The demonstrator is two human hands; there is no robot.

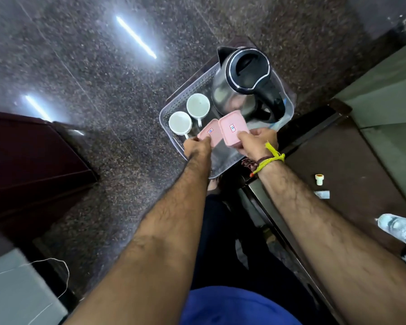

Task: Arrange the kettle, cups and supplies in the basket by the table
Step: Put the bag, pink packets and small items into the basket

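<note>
Both hands hold pink containers, left hand [195, 146] one [209, 134], right hand [256, 143] another [232, 129], over the basket [174, 106] (kettle [244, 83] and two cups [189, 114] inside).

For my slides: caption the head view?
Both hands lower two pink boxes into a basket holding kettle and cups.

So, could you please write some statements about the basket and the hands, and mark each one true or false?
1. Each hand holds a pink container: the left hand one pink container, the right hand the other pink container. True.
2. The kettle lies on its side on the floor. False: it stands upright in the basket.
3. Two white cups stand in the basket, openings up. True.
4. The kettle lid is open. False: it is closed.
5. A water bottle is in the basket. False: it lies on the table.
</note>
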